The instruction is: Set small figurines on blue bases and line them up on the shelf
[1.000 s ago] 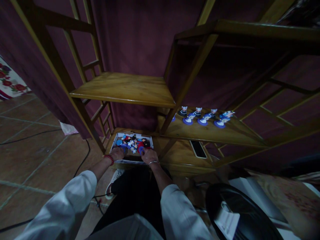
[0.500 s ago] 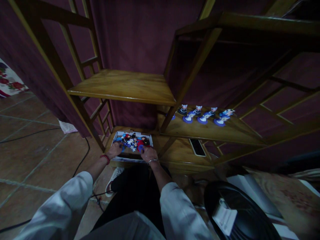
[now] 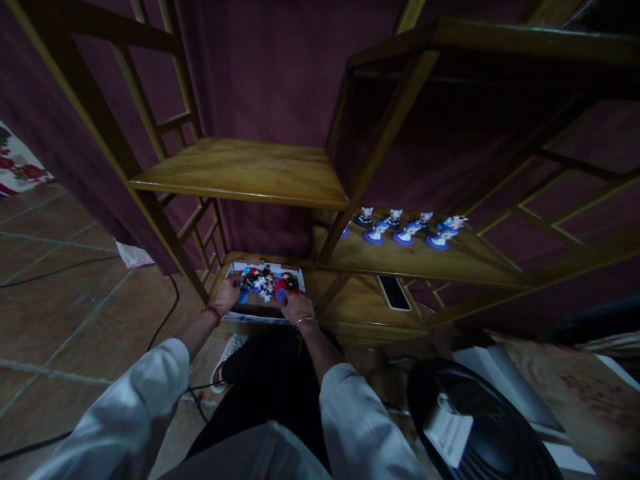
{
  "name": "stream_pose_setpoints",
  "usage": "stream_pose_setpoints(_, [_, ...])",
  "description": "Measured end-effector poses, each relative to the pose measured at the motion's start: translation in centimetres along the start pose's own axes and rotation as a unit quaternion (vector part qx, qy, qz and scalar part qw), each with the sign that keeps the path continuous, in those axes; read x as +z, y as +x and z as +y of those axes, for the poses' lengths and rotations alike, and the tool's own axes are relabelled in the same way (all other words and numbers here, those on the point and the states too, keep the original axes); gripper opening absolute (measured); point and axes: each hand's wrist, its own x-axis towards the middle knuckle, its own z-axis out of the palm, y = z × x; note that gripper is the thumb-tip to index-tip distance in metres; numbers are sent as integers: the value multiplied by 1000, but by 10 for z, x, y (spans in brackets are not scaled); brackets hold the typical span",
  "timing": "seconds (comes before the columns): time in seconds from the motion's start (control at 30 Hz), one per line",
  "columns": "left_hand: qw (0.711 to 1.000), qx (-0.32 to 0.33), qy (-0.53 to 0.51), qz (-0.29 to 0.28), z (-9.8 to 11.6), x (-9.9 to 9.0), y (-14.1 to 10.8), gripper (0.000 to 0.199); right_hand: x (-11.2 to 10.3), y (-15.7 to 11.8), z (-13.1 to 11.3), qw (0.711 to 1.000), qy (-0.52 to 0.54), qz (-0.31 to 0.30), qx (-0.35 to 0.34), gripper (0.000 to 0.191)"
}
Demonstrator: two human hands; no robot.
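A shallow white box (image 3: 300,278) full of small colourful figurines (image 3: 262,283) sits on the low wooden shelf in the head view. My left hand (image 3: 227,295) is at the box's left side, its fingers bent beside a blue round base (image 3: 243,296); whether they grip it is unclear. At the right part of the box, my right hand (image 3: 297,307) is closed on a purple round base (image 3: 281,295). A red piece (image 3: 286,285) lies just beyond it. Several figurines on purple and dark bases (image 3: 407,233) stand in rows on the shelf to the right.
A phone (image 3: 395,293) lies on the low shelf, right of the box. An upper wooden shelf (image 3: 240,170) overhangs the box. Slanted wooden posts divide the unit. A black chair (image 3: 500,427) stands at the lower right, and cables (image 3: 170,313) run over the floor.
My left hand has shifted slightly left, and the blue base beside it shows more fully. My right hand has hardly moved. The whole view has shifted slightly.
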Motion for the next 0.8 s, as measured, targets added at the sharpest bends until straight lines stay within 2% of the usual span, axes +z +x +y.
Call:
stream_pose_setpoints(0.13, [986, 77, 138, -48, 9, -1, -4, 34, 1, 1, 0, 1000, 5, -2, -3, 32])
stream_pose_setpoints(0.23, [974, 124, 172, -77, 10, 1, -6, 35, 1, 0, 1, 1000, 4, -7, 0, 32])
stream_pose_setpoints(0.33, [970, 103, 191, -107, 9, 3, -7, 39, 0, 0, 1, 1000, 1, -2, -3, 32])
stream_pose_setpoints(0.43, [971, 57, 199, -118, 8, 5, -5, 33, 0, -1, 1, 1000, 1, 1, -7, 31])
stream_pose_setpoints(0.57, [980, 28, 167, -103, 6, 5, -2, 28, 1, 0, 1, 1000, 0, 5, -10, 31])
stream_pose_setpoints(0.8, [996, 10, 75, -55, -2, 5, 5, 39, 1, 0, 1, 1000, 2, 1, -9, 32])
